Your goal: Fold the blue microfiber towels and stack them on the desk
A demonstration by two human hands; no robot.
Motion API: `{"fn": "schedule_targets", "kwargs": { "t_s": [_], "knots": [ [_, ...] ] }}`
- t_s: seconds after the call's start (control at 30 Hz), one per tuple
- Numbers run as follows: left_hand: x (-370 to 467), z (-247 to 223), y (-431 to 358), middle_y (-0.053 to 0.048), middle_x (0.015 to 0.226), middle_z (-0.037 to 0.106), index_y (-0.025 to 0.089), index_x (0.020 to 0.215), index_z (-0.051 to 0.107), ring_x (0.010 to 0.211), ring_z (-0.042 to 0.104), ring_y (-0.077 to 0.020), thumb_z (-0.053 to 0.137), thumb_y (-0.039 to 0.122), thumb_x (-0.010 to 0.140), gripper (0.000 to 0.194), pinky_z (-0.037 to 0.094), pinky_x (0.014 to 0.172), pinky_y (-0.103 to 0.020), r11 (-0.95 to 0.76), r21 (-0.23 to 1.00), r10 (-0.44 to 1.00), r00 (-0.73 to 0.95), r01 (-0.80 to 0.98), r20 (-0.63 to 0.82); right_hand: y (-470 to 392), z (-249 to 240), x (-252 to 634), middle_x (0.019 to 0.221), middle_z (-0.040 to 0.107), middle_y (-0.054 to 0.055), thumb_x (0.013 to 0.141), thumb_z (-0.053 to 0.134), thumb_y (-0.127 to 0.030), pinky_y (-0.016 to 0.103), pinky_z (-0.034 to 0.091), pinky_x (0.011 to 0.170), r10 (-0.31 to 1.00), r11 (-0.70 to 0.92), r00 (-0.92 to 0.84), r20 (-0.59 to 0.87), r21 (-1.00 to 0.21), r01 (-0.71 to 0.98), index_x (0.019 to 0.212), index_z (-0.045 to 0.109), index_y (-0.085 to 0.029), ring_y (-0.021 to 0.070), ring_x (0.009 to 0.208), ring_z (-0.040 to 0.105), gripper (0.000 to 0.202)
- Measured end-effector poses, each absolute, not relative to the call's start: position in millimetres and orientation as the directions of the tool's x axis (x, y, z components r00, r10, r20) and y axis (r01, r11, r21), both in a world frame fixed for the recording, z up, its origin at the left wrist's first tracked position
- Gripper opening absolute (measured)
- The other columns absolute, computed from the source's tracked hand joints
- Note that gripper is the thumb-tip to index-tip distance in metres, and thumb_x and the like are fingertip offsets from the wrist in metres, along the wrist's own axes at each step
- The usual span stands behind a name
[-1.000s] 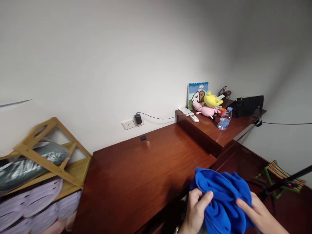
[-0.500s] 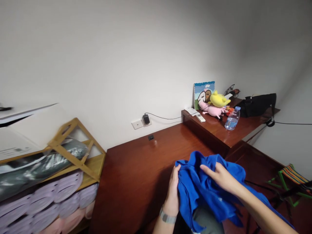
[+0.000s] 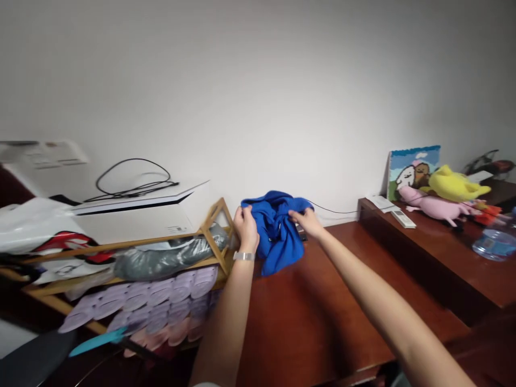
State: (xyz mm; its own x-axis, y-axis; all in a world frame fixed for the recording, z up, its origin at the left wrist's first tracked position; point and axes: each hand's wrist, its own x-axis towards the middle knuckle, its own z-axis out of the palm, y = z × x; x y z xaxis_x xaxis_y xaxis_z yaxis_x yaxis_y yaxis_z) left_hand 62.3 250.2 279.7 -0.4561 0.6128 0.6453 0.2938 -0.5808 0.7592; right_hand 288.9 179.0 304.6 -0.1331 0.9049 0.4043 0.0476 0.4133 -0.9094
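A bunched blue cloth hangs between my two hands above the back of the reddish-brown desk, in front of the wall. Its upper left edge is gripped in my left hand, which has a light band on the wrist. My right hand pinches the cloth's upper right part between thumb and fingers. The lower end of the cloth dangles close to the desk top; whether it touches cannot be told.
At left, a wooden rack holds purple and pink slippers, a wrapped dark bundle and a white box with a black cable. The raised right section bears plush toys, a remote, a picture and a bottle.
Both hands have carried the blue cloth forward, away from my body, to over the back of the desk. The view has turned left, showing more of the rack.
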Motion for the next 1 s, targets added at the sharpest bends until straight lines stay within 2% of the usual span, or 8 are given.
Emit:
{"fn": "schedule_targets", "kwargs": {
  "t_s": [0.13, 0.23, 0.3, 0.47, 0.63, 0.77, 0.9, 1.0],
  "knots": [
    [17, 189, 210, -0.016, 0.121, 0.067, 0.016, 0.091, 0.069, 0.127, 0.055, -0.0345, 0.065, 0.031, 0.087, 0.017, 0.035, 0.118, -0.055, -0.246, 0.818, 0.683, -0.505, 0.520, 0.527, 173, 210, 261, 0.080, 0.074, 0.004, 0.075, 0.071, -0.040, 0.045, 0.059, 0.089, 0.977, 0.208, -0.098, 0.189, -0.949, 0.239, 0.091, 0.069, -0.021, 0.0286, 0.092, 0.073, 0.025],
    [-6, 96, 159, -0.022, 0.133, 0.065, 0.015, 0.103, 0.072, 0.135, 0.052, -0.0401, 0.061, 0.032, 0.085, 0.027, 0.035, 0.117, -0.061, -0.034, 0.800, 0.732, -0.530, 0.599, 0.428, 145, 132, 271, 0.095, 0.078, 0.011, 0.069, 0.066, -0.034, 0.060, 0.053, 0.104, 0.998, 0.070, -0.023, 0.066, -0.932, 0.354, 0.088, 0.071, -0.025, 0.0403, 0.110, 0.072, 0.021],
    [-18, 43, 136, -0.019, 0.131, 0.069, 0.017, 0.108, 0.074, 0.133, 0.056, -0.0388, 0.060, 0.033, 0.085, 0.031, 0.038, 0.116, -0.060, 0.043, 0.770, 0.763, -0.518, 0.637, 0.386, 127, 86, 283, 0.102, 0.077, 0.014, 0.067, 0.064, -0.033, 0.061, 0.051, 0.108, 1.000, 0.019, 0.005, 0.023, -0.918, 0.397, 0.085, 0.072, -0.028, 0.0444, 0.114, 0.071, 0.020],
    [-40, -35, 134, -0.017, 0.134, 0.071, 0.017, 0.124, 0.072, 0.133, 0.060, -0.0329, 0.045, 0.033, 0.097, 0.042, 0.042, 0.117, -0.052, 0.068, 0.328, 0.847, -0.228, 0.942, 0.480, 118, 14, 293, 0.104, 0.076, 0.006, 0.079, 0.050, -0.037, 0.058, 0.055, 0.104, 0.983, 0.184, -0.074, 0.171, -0.836, 0.517, 0.089, 0.070, -0.039, 0.0409, 0.111, 0.073, 0.023],
    [-44, -52, 144, -0.020, 0.134, 0.070, 0.013, 0.125, 0.073, 0.129, 0.063, -0.0336, 0.043, 0.028, 0.100, 0.042, 0.047, 0.113, -0.051, 0.076, 0.170, 0.848, -0.153, 0.983, 0.507, 142, 10, 233, 0.122, 0.072, 0.006, 0.088, 0.051, -0.035, 0.045, 0.053, 0.109, 0.935, 0.340, -0.285, 0.212, -0.766, 0.545, 0.112, 0.072, -0.034, 0.0303, 0.121, 0.068, 0.032],
    [-43, -52, 140, -0.017, 0.134, 0.070, 0.016, 0.130, 0.071, 0.129, 0.063, -0.0321, 0.044, 0.025, 0.100, 0.041, 0.047, 0.114, -0.051, 0.091, 0.146, 0.853, -0.153, 0.985, 0.500, 162, 26, 172, 0.144, 0.063, 0.013, 0.085, 0.065, -0.028, 0.042, 0.050, 0.110, 0.924, 0.335, -0.376, 0.071, -0.627, 0.703, 0.130, 0.068, -0.024, 0.0311, 0.132, 0.060, 0.045],
    [-42, -47, 137, -0.016, 0.136, 0.069, 0.020, 0.144, 0.063, 0.129, 0.062, -0.0318, 0.046, 0.026, 0.102, 0.046, 0.047, 0.113, -0.050, 0.072, 0.114, 0.857, -0.120, 0.991, 0.502, 184, 43, 157, 0.114, 0.075, 0.013, 0.093, 0.055, -0.022, 0.038, 0.056, 0.091, 0.979, 0.153, -0.202, -0.009, -0.619, 0.771, 0.103, 0.072, -0.021, 0.0279, 0.106, 0.073, 0.020],
    [-41, -43, 136, -0.016, 0.136, 0.068, 0.023, 0.148, 0.061, 0.129, 0.061, -0.0319, 0.047, 0.028, 0.104, 0.047, 0.047, 0.113, -0.050, 0.070, 0.098, 0.858, -0.110, 0.993, 0.502, 214, 76, 181, 0.096, 0.077, 0.012, 0.102, 0.041, -0.026, 0.036, 0.055, 0.082, 0.995, 0.099, -0.090, 0.047, -0.656, 0.749, 0.111, 0.067, -0.019, 0.0247, 0.084, 0.074, 0.028]
  ]
}}
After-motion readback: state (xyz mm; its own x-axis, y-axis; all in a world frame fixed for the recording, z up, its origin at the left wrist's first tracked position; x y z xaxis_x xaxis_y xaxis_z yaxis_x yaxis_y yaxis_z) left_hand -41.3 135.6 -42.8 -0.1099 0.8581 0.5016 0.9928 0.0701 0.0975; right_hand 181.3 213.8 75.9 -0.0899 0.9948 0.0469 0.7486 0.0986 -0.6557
